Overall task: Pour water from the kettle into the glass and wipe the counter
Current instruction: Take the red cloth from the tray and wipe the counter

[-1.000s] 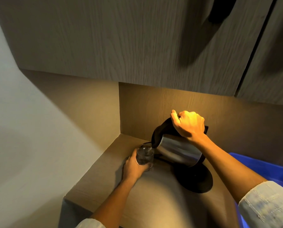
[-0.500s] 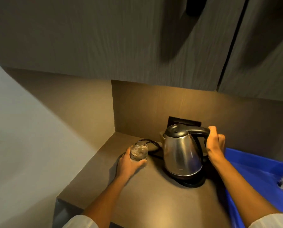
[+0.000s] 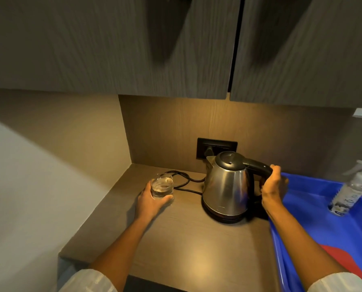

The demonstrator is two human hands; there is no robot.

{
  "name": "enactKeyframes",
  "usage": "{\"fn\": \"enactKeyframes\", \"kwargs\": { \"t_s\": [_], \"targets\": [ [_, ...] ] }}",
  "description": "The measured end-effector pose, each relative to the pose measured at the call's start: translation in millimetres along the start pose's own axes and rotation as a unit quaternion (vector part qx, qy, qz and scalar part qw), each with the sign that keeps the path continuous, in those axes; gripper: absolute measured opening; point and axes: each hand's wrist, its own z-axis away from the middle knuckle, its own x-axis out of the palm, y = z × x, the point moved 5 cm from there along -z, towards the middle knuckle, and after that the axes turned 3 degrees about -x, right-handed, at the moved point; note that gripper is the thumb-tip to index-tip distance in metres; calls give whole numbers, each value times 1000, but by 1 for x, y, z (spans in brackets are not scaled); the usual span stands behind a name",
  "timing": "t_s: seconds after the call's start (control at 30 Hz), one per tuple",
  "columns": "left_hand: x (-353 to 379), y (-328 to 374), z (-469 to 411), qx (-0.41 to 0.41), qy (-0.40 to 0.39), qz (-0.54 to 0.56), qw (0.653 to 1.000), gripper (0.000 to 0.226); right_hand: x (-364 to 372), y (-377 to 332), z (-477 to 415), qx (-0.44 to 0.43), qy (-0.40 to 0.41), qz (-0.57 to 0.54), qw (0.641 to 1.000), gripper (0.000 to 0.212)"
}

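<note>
Two dark wood-grain cabinet doors (image 3: 112, 45) fill the upper half of the view, hanging over a lit niche with a brown back panel (image 3: 260, 131). Below them the brown desk (image 3: 186, 249) runs from the back panel toward the camera, bounded on the left by a pale wall (image 3: 28, 197). Along the right edge of the desk sits a blue tray (image 3: 315, 218), its near side overlapped by the person's right forearm. A red patch (image 3: 340, 258) lies on the tray's floor near the bottom right; what it is cannot be told.

The steel kettle (image 3: 226, 188) stands upright on its black base (image 3: 224, 217) in the middle of the desk, black lid shut, spout toward the back left. The right hand (image 3: 273, 186) is wrapped around the kettle's black handle (image 3: 258, 166), fingers curled closed on it. A black cord (image 3: 184, 182) loops over the desk from behind the kettle toward the glass, and a black wall socket (image 3: 217, 147) with a plug in it sits on the back panel just behind the kettle.

A clear spray bottle (image 3: 348, 190) with a white trigger head stands tilted in the tray's far right part, well apart from the kettle.

The glass (image 3: 162, 186) rests on the desk left of the kettle, apart from it, with water in it. The left hand (image 3: 152, 199) clasps the glass from the near side, thumb on the right and fingers round the left. Pale sleeves (image 3: 87, 281) show at the bottom edge.
</note>
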Motion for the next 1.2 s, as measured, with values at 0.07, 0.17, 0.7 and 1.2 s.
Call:
{"fn": "enactKeyframes", "kwargs": {
  "t_s": [0.07, 0.17, 0.7, 1.2],
  "targets": [
    [1, -1, -1, -4, -2, -3, 1000, 98, -1, 1, 2, -9, -2, 4, 1000, 45],
    [2, 0, -3, -6, -12, -3, 1000, 102, -6, 3, 3, -14, -9, 14, 1000, 46],
    [55, 149, 155, 319, 125, 153, 927, 36, -113, 0, 33, -197, -149, 330, 911, 10],
    [227, 176, 269, 447, -257, -217, 829, 54, -236, 46, -2, -24, -251, 628, 737, 59]
  ]
}}
